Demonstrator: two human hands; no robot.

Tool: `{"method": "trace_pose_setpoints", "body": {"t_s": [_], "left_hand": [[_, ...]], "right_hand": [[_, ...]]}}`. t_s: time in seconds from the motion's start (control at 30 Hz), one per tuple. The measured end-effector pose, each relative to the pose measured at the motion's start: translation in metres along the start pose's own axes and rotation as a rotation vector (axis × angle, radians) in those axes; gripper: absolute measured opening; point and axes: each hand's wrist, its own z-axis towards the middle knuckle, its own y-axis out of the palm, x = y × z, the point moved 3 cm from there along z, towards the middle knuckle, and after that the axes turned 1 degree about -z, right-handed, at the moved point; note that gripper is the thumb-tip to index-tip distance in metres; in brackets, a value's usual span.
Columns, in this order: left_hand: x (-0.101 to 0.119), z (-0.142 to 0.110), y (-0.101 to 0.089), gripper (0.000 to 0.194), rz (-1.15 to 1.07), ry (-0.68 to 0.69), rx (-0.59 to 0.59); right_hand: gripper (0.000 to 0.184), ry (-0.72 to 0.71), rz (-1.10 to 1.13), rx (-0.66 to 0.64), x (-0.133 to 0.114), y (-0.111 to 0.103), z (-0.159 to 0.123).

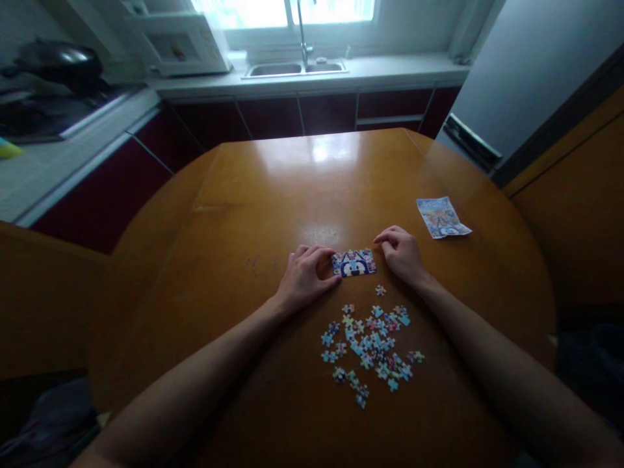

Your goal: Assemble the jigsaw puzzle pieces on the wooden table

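A block of joined jigsaw puzzle [355,263] lies flat on the table, showing a blue dog-like cartoon face. My left hand [307,273] grips its left side, with fingers at the upper corner and the thumb at the lower one. Just off the block's upper right corner is my right hand [400,255], its fingers curled together. Whether a small piece sits in those fingertips cannot be made out. One loose puzzle piece [381,290] lies below the block. Nearer to me spreads a pile of loose puzzle pieces [375,344], mostly light blue with mixed colours.
A creased printed picture sheet [441,218] lies on the wooden table [234,221], right of my right hand. Beyond the table are a counter with a sink [277,69], a white microwave [178,45], a stove with a dark pan [63,62], and a fridge [531,78].
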Motion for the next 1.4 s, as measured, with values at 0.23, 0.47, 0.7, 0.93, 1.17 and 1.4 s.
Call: {"method": "trace_pose_setpoints", "body": {"t_s": [0.23, 0.47, 0.7, 0.93, 1.17, 1.4], "left_hand": [[0.0003, 0.0005, -0.0004, 0.043, 0.001, 0.014, 0.004], [0.0002, 0.0011, -0.0005, 0.042, 0.008, 0.02, -0.001], [-0.0009, 0.0012, 0.0, 0.041, 0.009, 0.037, 0.002], [0.0013, 0.0011, -0.0013, 0.041, 0.027, 0.045, 0.006], [0.0023, 0.0015, -0.002, 0.03, 0.029, 0.033, 0.009], [-0.0043, 0.0026, 0.0016, 0.021, 0.028, -0.016, 0.03]], "right_hand": [[0.023, 0.006, 0.005, 0.001, -0.0012, -0.0009, -0.0003], [0.023, 0.02, 0.016, -0.003, -0.0014, -0.0018, 0.0005], [0.023, 0.035, -0.017, -0.032, 0.0006, 0.0005, 0.0015], [0.023, 0.036, -0.025, -0.04, 0.0, 0.0004, 0.0016], [0.023, 0.051, -0.012, -0.032, -0.0016, -0.0013, 0.0016], [0.023, 0.051, -0.006, -0.03, -0.0014, -0.0012, 0.0025]]}}
